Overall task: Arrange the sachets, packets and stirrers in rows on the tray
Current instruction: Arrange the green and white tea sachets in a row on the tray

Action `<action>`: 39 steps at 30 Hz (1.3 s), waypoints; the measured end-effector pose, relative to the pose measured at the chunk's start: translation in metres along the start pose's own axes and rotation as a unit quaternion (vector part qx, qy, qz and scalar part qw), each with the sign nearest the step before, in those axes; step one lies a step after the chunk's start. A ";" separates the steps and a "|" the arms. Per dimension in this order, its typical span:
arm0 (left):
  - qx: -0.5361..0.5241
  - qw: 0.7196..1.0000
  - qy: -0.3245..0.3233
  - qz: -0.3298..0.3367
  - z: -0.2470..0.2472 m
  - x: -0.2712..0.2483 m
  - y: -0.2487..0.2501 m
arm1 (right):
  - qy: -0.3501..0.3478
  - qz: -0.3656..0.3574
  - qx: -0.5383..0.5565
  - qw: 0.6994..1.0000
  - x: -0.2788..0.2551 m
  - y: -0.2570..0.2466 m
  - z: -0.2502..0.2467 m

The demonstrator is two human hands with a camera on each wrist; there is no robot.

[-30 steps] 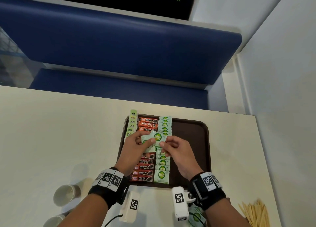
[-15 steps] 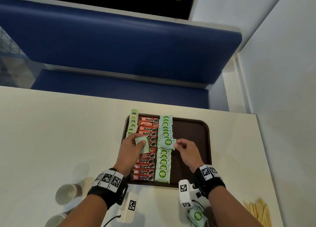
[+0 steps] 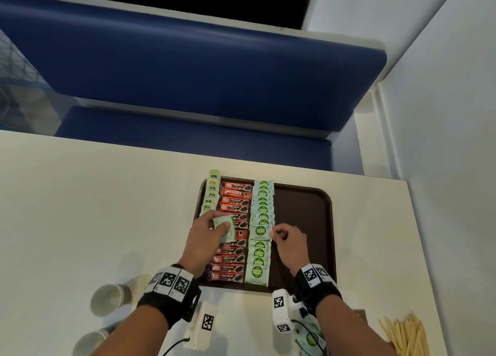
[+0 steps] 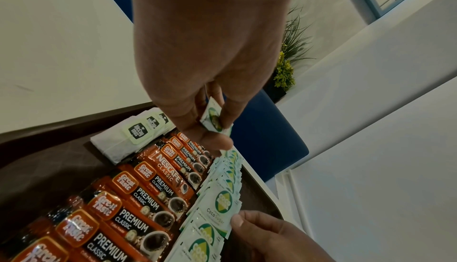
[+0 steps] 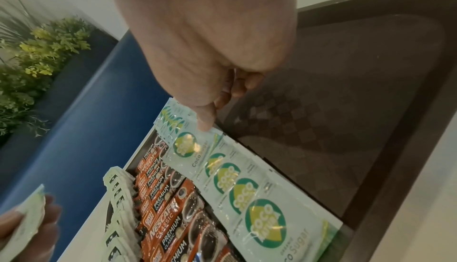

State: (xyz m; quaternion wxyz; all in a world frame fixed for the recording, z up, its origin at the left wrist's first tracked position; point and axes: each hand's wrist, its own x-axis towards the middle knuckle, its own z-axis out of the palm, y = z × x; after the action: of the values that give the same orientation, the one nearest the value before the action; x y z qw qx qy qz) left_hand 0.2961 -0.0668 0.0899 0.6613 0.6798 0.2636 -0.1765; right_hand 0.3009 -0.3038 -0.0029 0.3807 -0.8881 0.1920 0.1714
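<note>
My left hand (image 3: 206, 235) pinches spare sugar sachets (image 3: 225, 228); my right hand's (image 3: 288, 244) fingers (image 5: 205, 117) pinch a sachet (image 3: 259, 232) in the tray's (image 3: 303, 221) row.

Coffee sachets (image 4: 138, 197) in the tray's middle row read "Great Taste PREMIUM CLASSIC". One coffee sachet (image 4: 170, 170) at the 12 o'clock end reads "NESCAFE CLASSIC". The sugar sachets (image 5: 262, 221) in the 3 o'clock row read "COCO" and "Coco Sugar". The tea bag tags (image 4: 138, 130) in the 9 o'clock row read "McCoy teas".
</note>
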 end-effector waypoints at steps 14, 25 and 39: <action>-0.023 1.000 -0.006 -0.013 0.001 -0.004 0.002 | 0.034 0.016 0.068 0.997 -0.014 -0.013 -0.013; -0.019 0.999 -0.028 0.028 0.015 -0.011 0.006 | -0.137 -0.011 0.247 0.959 -0.051 -0.056 -0.042; 0.054 0.993 -0.068 0.083 0.025 -0.008 0.005 | -0.133 -0.078 0.262 0.953 -0.042 -0.069 -0.059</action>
State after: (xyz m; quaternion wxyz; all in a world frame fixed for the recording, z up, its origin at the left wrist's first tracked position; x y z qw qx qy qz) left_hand 0.2955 -0.0925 0.0968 0.6523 0.7205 0.1509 -0.1805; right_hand 0.3061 -0.2950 0.0965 0.6343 -0.7385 0.1077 0.2017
